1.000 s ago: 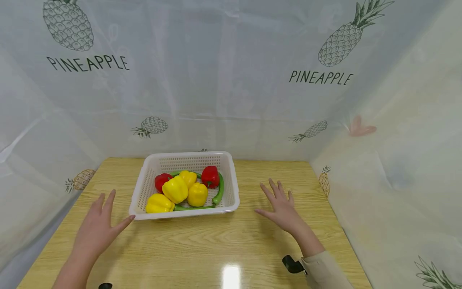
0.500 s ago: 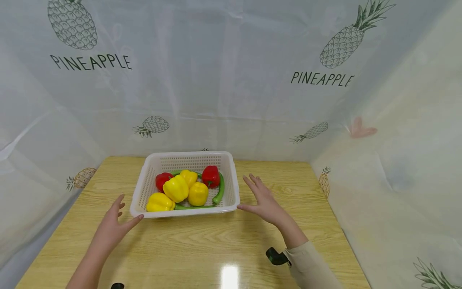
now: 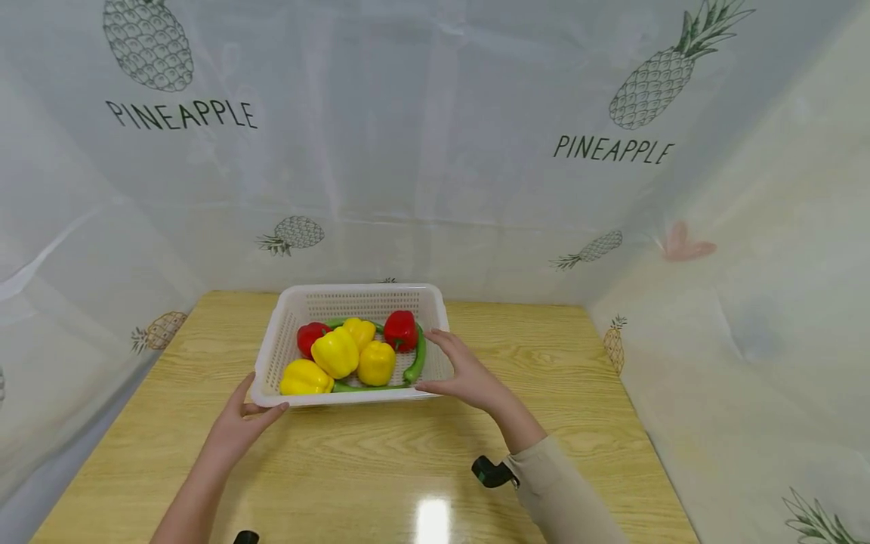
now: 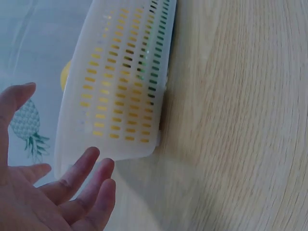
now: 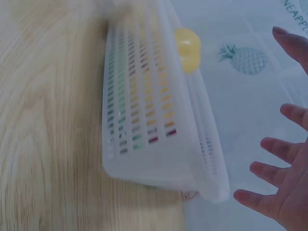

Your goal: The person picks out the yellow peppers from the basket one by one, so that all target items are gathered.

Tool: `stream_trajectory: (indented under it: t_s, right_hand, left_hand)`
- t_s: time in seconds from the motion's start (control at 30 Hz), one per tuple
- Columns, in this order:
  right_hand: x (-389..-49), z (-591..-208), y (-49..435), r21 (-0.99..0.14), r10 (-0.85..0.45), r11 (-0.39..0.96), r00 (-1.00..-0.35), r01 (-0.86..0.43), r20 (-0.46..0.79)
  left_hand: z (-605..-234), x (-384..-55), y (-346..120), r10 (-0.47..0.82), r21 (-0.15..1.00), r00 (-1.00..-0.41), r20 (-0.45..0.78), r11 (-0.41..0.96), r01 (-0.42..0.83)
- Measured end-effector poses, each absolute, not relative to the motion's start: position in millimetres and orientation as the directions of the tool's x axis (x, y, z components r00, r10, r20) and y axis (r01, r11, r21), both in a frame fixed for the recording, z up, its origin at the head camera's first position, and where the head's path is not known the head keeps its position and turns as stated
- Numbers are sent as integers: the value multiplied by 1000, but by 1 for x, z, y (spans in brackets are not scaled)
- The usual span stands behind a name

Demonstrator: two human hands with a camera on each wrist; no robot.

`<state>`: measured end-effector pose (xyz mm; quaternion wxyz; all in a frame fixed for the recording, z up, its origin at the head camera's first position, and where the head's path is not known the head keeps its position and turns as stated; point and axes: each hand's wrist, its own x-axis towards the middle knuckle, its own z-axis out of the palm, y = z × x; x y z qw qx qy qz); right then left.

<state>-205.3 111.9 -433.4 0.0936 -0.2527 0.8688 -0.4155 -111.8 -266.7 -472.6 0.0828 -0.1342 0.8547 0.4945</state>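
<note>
A white plastic basket [image 3: 272,402] sits on the table. Inside it lie several yellow bell peppers [image 3: 336,353], red bell peppers [image 3: 401,331] and long green chili peppers [image 3: 414,363]. My left hand [image 3: 234,434] is at the front left corner, fingers spread, thumb by the front rim. In the left wrist view its fingertips [image 4: 91,156] are close to the basket's end wall; contact cannot be told. On the other side my right hand [image 3: 469,375] reaches over the right rim from above. In the right wrist view its spread fingers [image 5: 276,175] stand apart from the basket.
The wooden table [image 3: 353,468] runs up to a translucent curtain [image 3: 408,151] printed with pineapples, which encloses the back and sides. A black wrist device [image 3: 492,472] hangs below the right sleeve [image 3: 557,483].
Both hands have moved inward to the basket, the left rightward to its front left corner, the right leftward to its right side. The basket and peppers stay in place on the table.
</note>
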Motion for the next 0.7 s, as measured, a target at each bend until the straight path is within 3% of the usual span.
stream_trajectory:
  t_s: [0.7]
  right_hand:
    - [-235, -443, 60, -832, -609, 471, -791, -295, -64]
  left_hand:
    - [-485, -123, -240, -198, 916, -932, -304, 210, -343]
